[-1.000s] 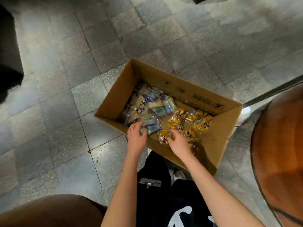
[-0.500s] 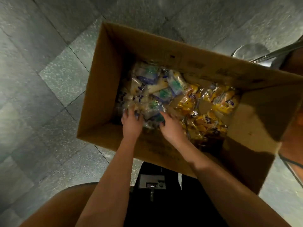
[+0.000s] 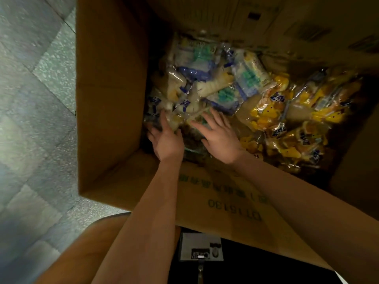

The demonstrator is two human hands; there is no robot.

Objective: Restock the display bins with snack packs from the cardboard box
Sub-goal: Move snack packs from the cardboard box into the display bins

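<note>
Seen from above, a person reaches both bare arms into an open cardboard box (image 3: pixel 110 89) that stands on a speckled stone tile floor (image 3: pixel 37 83). The left hand (image 3: pixel 166 141) and right hand (image 3: pixel 219 134) lie side by side, fingers spread and nearly straight. They rest on crinkly clear-film snack packs (image 3: pixel 184 111) and grip none.

Just beyond the fingertips are blue-and-white packs (image 3: pixel 205 78) holding pale, stick-shaped pieces. To the right of the right hand, yellow packs (image 3: pixel 297 111) are loosely heaped.

The packs look light, soft and slippery, and their contents could probably be crushed. A gentle pinch at a sealed end seam, or a loose two-handed scoop, should suit them. The box walls are matte brown board.
</note>
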